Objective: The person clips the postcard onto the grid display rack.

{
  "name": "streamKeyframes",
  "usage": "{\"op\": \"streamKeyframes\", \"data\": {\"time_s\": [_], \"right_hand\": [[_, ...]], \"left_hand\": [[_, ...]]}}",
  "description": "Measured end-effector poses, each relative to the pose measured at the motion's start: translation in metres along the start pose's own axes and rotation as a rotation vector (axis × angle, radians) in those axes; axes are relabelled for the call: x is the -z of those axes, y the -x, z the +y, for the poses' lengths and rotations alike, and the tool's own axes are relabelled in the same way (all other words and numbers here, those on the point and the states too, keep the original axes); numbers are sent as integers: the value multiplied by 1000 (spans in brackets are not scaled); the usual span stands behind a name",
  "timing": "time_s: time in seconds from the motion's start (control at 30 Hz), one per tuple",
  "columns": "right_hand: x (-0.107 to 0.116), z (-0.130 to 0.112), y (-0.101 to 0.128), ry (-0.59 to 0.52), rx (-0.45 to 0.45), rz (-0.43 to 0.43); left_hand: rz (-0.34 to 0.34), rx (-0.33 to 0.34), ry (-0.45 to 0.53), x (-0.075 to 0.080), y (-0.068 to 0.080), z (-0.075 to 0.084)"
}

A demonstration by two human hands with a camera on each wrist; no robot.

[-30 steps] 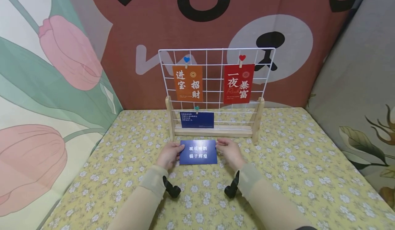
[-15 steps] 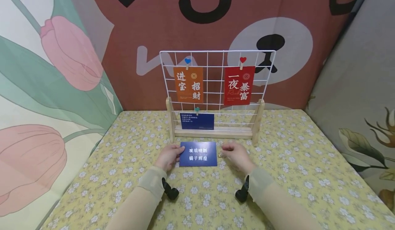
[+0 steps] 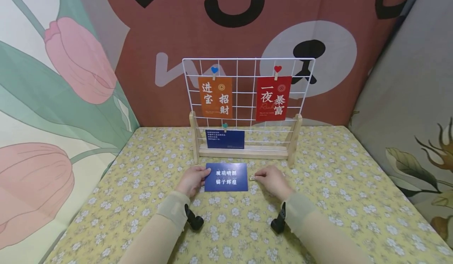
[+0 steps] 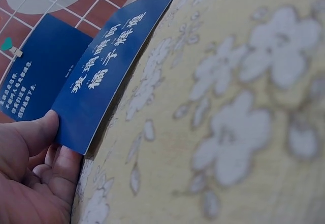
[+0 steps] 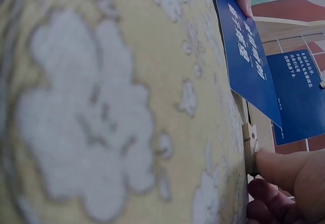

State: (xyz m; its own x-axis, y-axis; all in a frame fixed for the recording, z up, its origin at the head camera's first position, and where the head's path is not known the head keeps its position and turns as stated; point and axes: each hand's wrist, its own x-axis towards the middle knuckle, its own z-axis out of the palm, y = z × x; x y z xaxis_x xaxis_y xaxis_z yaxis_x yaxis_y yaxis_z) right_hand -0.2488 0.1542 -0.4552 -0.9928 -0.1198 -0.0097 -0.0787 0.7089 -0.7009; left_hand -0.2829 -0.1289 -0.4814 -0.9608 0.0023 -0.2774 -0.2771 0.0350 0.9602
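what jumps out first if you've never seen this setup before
The white wire grid rack on its wooden base stands at the back of the flowered tablecloth, with an orange card and a red card clipped to it. In front, the left hand holds the edge of a blue card lying on the cloth, while the right hand touches a small wooden clip beside it.
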Motion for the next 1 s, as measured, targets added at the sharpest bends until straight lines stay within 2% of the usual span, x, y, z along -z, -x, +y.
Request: {"op": "streamKeyframes", "data": {"time_s": [0.07, 0.17, 0.43, 0.7, 1.0], "right_hand": [[0, 0, 1, 14, 22, 5], [1, 0, 2, 13, 10, 14], [5, 1, 5, -60, -90, 12], [8, 4, 4, 45, -30, -1], [11, 1, 9, 158, 53, -56]], "left_hand": [[2, 1, -3, -1, 1, 1], [4, -1, -6, -2, 2, 1], [-5, 11, 24, -1, 3, 4], [7, 25, 21, 1, 4, 5], [0, 36, 21, 1, 4, 5]]}}
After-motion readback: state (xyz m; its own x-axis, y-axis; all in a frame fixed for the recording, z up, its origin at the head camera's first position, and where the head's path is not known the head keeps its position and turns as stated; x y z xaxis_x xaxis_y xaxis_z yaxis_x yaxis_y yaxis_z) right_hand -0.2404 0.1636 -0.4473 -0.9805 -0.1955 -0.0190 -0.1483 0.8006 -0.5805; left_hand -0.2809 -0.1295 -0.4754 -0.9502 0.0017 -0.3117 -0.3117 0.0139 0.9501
